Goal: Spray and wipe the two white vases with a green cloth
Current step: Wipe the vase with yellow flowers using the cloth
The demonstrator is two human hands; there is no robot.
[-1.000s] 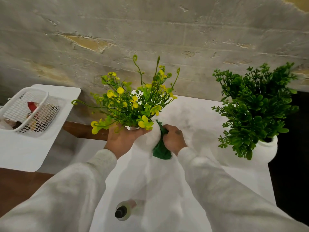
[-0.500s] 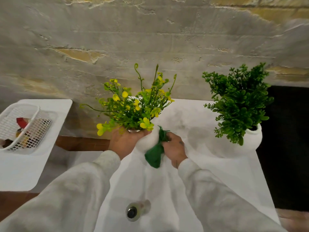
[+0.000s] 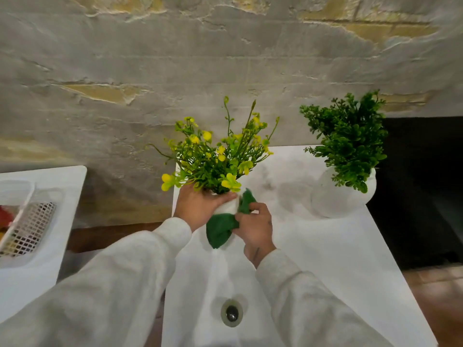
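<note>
Landmark: first white vase point(image 3: 226, 207), holding yellow flowers point(image 3: 215, 159), at the far left part of the white counter point(image 3: 325, 259). Only a small strip of its white body shows; the rest is hidden by hands and cloth, so it cannot be told whether its base rests on the counter. Left hand point(image 3: 198, 206): grip clamped on the vase's upper part from the vase's left, thumb lying across just under the stems. Right hand point(image 3: 255, 226): at the vase's right, grip closed on the green cloth point(image 3: 221, 227), fingers curled and pinching the bunched fabric. The cloth is pressed against the right and near side of the vase; one tip points up beside the rim, and a fuller fold hangs below the vase body. Second white vase point(image 3: 335, 201): round, carrying a dark green leafy plant point(image 3: 348, 141), stands on the counter well to the right of the first vase, untouched. Spray bottle point(image 3: 231, 313): on the counter nearer the person than the first vase, seen from above, dark cap in a pale body. White mesh basket point(image 3: 30, 226): far left of the first vase, on a separate white surface point(image 3: 62, 191); contents blurred. Rough plastered wall point(image 3: 175, 58) stands behind the first vase. Both forearms wear pale sleeves.
</note>
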